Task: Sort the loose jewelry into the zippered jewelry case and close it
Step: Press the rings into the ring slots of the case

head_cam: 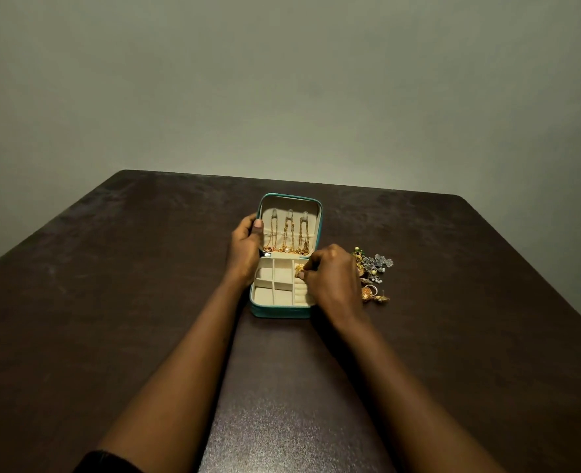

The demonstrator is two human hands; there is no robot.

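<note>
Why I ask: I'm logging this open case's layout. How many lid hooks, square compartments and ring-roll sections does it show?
Lid hooks: 3
Square compartments: 4
Ring-roll sections: 1
Total: 8

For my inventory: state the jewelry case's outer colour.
Teal; the jewelry case shows best in the head view.
</note>
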